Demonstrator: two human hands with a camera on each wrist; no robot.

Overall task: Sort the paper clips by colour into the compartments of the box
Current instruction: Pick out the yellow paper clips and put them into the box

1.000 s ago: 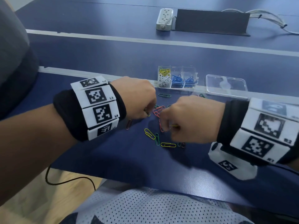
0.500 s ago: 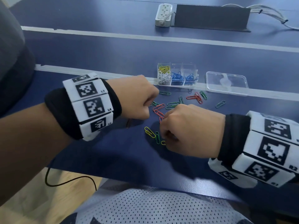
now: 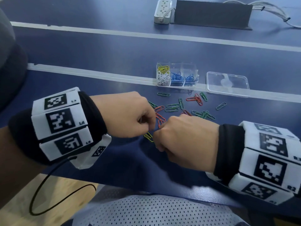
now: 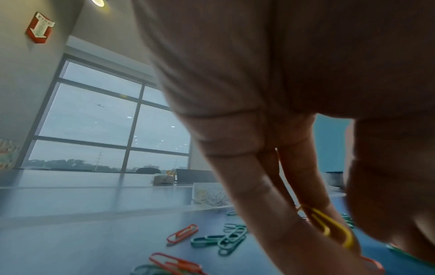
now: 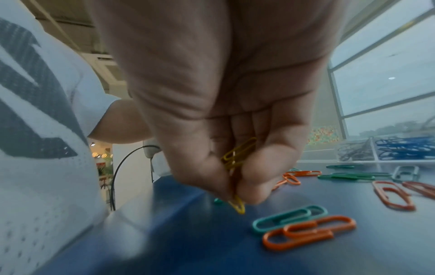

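The clear compartment box [image 3: 177,75] stands at the far side of the blue table [image 3: 114,160], on a pale strip, and it is partly filled. Its left end holds yellow paper clips [image 3: 163,68] at the back and white paper clips [image 3: 163,77] in front. The two front cells to the right hold blue paper clips [image 3: 182,77]. The back cells above the blue ones look empty, though the clear walls make that hard to be sure of. So yellow, white and blue have places; I judge blue and white to be done, since none of either colour lies loose on the table.

What is left lies between the box and the hands: a scatter of green paper clips [image 3: 172,107] and red paper clips [image 3: 194,99], some overlapping. None of these colours is in the box yet, so roughly half the sorting remains.

The yellows are being gathered now. The right hand [image 3: 184,141] is curled, its thumb and fingertips clamped on a small bunch of yellow clips [image 5: 237,158], with one yellow clip poking out below. The left hand [image 3: 130,115] sits just beside it, fingers bent down and pinching another yellow clip [image 4: 329,223]. The hands nearly touch, low over the table's near part.

Beside the box to the right lies its clear lid [image 3: 228,84]. Further back are a white power strip [image 3: 163,10] and a dark panel [image 3: 211,13].
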